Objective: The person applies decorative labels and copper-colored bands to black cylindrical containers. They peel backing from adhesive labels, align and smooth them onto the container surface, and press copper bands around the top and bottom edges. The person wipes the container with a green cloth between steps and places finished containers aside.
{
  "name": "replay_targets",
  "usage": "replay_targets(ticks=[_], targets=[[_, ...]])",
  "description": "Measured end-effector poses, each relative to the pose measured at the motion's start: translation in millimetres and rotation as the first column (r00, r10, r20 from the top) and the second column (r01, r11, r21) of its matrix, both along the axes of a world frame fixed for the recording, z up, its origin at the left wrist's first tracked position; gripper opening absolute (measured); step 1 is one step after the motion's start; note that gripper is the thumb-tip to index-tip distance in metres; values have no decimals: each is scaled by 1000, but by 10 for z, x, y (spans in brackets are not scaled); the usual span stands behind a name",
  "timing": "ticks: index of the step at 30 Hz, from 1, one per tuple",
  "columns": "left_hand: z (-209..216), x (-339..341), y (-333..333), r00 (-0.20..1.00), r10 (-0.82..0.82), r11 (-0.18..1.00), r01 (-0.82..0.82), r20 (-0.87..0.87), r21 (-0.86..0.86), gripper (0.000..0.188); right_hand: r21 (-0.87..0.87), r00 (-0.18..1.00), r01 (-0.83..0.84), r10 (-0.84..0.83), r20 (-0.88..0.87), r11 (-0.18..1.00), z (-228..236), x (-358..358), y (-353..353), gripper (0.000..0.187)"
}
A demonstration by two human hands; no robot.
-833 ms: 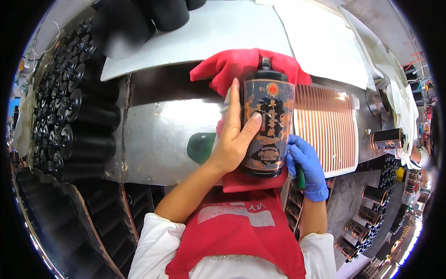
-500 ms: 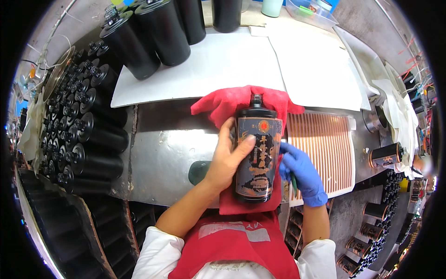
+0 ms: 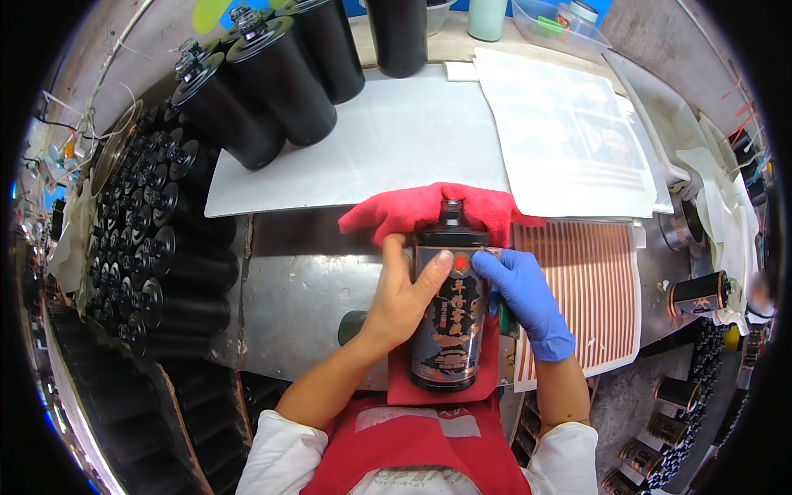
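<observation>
The work area is a metal bench [image 3: 280, 305] in a crowded workshop. Plain black bottles [image 3: 194, 256] are stacked on their sides at its left; more standing bottles [image 3: 280, 82] occupy the back left, around a white board [image 3: 437, 136].

The labelled bottle [image 3: 452, 326] lies over a red cloth [image 3: 396, 210] in front of the person, neck pointing away. Its label is dark with copper ornament: a round red emblem at the top, a vertical column of gold characters below.

The left hand [image 3: 396, 305], bare, is closed around the bottle's left side, thumb flat on the label. The right hand [image 3: 524, 293], blue-gloved, sets its thumb at the label's upper right, beside the emblem. Its other fingers are partly hidden; I cannot tell how far they are closed.

To the right lies a copper-striped sheet [image 3: 590, 293]; behind it, a pale sheet [image 3: 561, 140] with faint printing. Another bottle [image 3: 697, 294], copper-trimmed label visible, lies at the right edge. The red apron [image 3: 404, 445] carries a pale panel with lettering partly visible.
</observation>
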State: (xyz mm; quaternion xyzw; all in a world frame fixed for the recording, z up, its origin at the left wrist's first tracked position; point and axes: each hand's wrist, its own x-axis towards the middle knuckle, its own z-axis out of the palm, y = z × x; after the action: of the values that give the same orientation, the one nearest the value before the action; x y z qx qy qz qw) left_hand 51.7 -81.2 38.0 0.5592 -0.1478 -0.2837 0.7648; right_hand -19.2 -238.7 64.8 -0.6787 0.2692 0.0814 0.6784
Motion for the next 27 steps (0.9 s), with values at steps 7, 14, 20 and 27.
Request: replay_targets(ticks=[7, 14, 20, 27], targets=[[2, -211, 121, 990, -14, 987, -9, 138, 163, 74, 40, 1000, -1, 0, 24, 999, -5, -151, -16, 48], [25, -370, 312, 989, -148, 986, 147, -9, -74, 81, 150, 997, 26, -14, -81, 988, -18, -336, 86, 53], [-166, -347, 272, 996, -76, 993, 80, 56, -83, 71, 75, 999, -29, 30, -18, 997, -164, -500, 184, 55], [-141, -135, 238, 951, -274, 942, 235, -143, -241, 68, 9, 999, 17, -17, 28, 1000, 23, -186, 167, 34]])
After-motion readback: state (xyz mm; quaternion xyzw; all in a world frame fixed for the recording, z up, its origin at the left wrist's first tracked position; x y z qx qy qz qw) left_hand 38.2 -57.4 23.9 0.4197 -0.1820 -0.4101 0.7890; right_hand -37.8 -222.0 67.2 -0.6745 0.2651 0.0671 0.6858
